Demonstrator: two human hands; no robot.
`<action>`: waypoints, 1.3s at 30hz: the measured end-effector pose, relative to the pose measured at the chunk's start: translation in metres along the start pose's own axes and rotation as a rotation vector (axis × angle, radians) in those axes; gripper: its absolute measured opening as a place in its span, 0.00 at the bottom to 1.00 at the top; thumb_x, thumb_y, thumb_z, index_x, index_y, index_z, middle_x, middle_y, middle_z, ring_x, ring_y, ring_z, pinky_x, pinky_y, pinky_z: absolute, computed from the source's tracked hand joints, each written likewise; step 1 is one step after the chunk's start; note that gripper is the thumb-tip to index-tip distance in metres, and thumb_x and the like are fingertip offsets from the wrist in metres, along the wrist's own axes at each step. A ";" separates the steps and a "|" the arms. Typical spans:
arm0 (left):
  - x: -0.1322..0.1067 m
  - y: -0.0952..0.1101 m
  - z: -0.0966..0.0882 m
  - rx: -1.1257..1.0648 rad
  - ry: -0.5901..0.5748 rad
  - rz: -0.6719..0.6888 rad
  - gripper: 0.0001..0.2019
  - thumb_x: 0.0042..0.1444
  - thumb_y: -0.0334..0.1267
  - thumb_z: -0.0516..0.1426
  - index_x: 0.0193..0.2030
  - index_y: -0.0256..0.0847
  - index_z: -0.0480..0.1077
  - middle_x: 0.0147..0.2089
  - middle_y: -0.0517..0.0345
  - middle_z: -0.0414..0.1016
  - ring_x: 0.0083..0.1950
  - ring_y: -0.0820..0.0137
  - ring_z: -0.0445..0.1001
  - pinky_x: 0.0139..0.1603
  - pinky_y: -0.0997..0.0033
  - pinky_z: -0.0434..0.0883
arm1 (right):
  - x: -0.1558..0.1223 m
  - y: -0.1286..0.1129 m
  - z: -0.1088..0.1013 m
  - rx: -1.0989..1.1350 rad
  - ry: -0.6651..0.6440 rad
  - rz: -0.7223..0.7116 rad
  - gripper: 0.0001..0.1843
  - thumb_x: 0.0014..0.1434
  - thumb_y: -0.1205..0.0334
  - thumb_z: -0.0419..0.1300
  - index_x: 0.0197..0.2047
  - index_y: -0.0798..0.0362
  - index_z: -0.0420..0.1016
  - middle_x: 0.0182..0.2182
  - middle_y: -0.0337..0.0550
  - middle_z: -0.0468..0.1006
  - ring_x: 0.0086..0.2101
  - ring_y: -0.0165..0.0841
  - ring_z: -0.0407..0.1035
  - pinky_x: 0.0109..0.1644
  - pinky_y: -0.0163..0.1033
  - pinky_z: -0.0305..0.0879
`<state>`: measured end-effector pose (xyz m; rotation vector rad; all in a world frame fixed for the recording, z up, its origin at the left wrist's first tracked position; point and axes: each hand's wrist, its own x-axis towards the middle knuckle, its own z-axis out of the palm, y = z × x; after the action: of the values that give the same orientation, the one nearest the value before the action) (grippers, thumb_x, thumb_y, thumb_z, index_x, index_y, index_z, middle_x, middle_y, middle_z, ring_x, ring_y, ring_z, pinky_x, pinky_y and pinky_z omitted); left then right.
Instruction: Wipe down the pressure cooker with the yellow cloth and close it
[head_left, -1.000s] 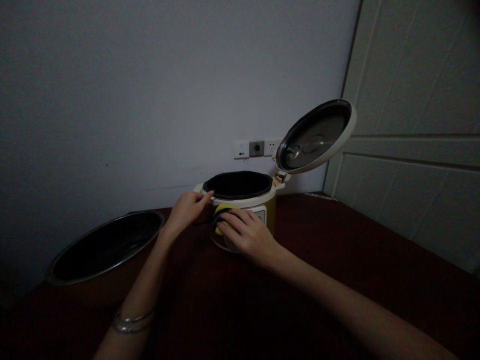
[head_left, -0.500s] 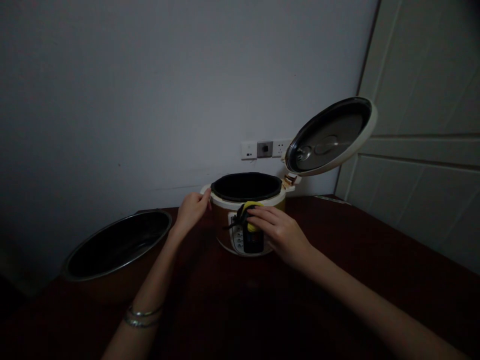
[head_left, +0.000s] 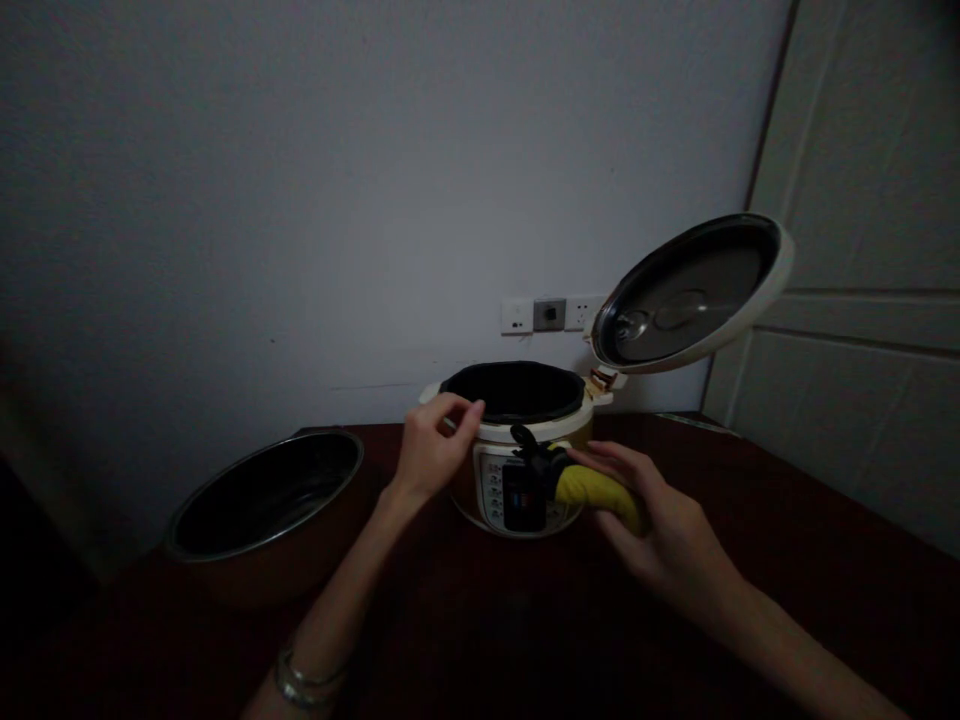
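The soft-looking yellow roll with black ends (head_left: 598, 492) has slid rightward across the cooker's front, and the left hand (head_left: 435, 445) has come in from the rim's edge. The right hand (head_left: 667, 540) is wrapped round the roll, beside the round cream-and-gold cooker (head_left: 517, 495). The left's thumb and forefinger curl close by the rim; I can't tell whether they grip anything. The round cream lid with a dark inside (head_left: 690, 295) leans open; a bump to the cooker might bring it down on fingers. The brown oval pot with a metal rim (head_left: 266, 500) sits near the left forearm, where a careless elbow could shove it.
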<state>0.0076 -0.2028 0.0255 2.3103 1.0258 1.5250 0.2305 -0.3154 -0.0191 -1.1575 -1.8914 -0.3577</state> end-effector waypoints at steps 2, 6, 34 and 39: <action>-0.009 0.019 0.001 -0.246 -0.174 0.137 0.17 0.56 0.49 0.54 0.44 0.39 0.71 0.44 0.51 0.75 0.44 0.67 0.72 0.43 0.69 0.68 | 0.011 -0.010 0.003 0.098 0.019 0.047 0.24 0.55 0.68 0.54 0.55 0.50 0.56 0.47 0.48 0.75 0.45 0.35 0.73 0.46 0.39 0.72; -0.017 0.035 -0.002 -0.491 -0.384 0.158 0.30 0.47 0.46 0.63 0.57 0.42 0.63 0.54 0.50 0.70 0.54 0.62 0.68 0.54 0.63 0.65 | 0.034 -0.022 0.004 0.157 0.052 0.020 0.16 0.54 0.66 0.56 0.47 0.49 0.63 0.39 0.43 0.77 0.36 0.32 0.75 0.36 0.33 0.73; 0.111 -0.045 -0.072 0.510 0.021 -0.042 0.11 0.46 0.38 0.55 0.37 0.36 0.69 0.34 0.49 0.74 0.36 0.63 0.71 0.34 0.69 0.62 | 0.070 0.018 -0.024 0.271 0.155 0.120 0.20 0.59 0.55 0.56 0.54 0.51 0.65 0.47 0.50 0.75 0.42 0.37 0.73 0.45 0.44 0.73; 0.120 -0.102 -0.026 0.439 -0.244 -0.043 0.06 0.46 0.36 0.55 0.28 0.36 0.69 0.26 0.55 0.72 0.29 0.71 0.68 0.28 0.74 0.58 | 0.071 0.026 -0.016 0.169 0.153 0.086 0.17 0.59 0.57 0.54 0.51 0.53 0.66 0.46 0.51 0.75 0.40 0.38 0.74 0.44 0.48 0.73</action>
<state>-0.0320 -0.0562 0.0740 2.6484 1.4432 1.0436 0.2471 -0.2707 0.0416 -1.0638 -1.6991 -0.2270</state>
